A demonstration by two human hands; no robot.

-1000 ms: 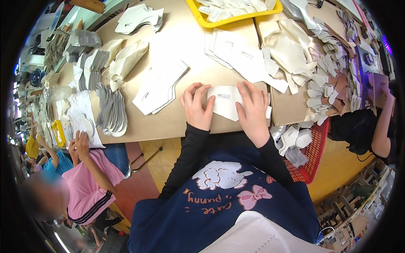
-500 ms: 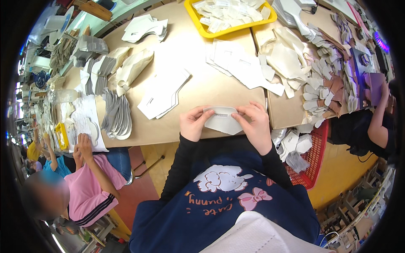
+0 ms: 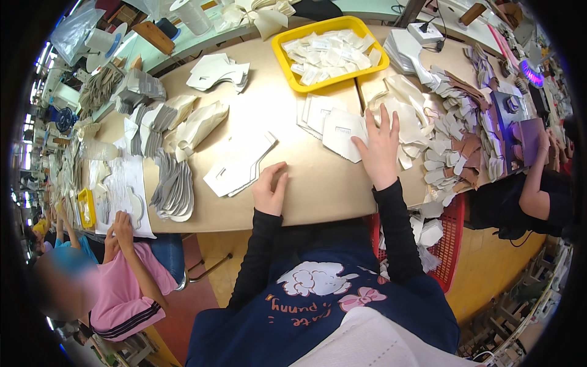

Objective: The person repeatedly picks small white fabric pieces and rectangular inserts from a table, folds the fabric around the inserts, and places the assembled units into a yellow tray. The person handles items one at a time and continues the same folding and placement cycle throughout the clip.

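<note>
My right hand [image 3: 380,150] is stretched out over the table, fingers spread. Its thumb and edge rest against a white cut piece [image 3: 343,136] with a slot and a small label in it, which lies on top of a fanned group of similar white pieces [image 3: 310,115]. Nearer to me, my left hand [image 3: 269,188] hovers by the table's front part with loosely bent fingers, its thumb apart and nothing visible in it. Just to its left, a stack of white angular pieces [image 3: 240,166] with slots lies on the brown table top [image 3: 306,192].
At the back stands a yellow tray [image 3: 281,61] full of small whitish labels. Cream sheets [image 3: 400,101] and bundled pieces [image 3: 455,131] crowd the right; grey stacked pieces [image 3: 172,186] stand left. A red basket [image 3: 452,241] is below the edge. People work at both sides.
Both hands have let go of the small white piece they held together. My right hand has moved forward and right onto the fanned pieces; my left has drawn slightly left.
</note>
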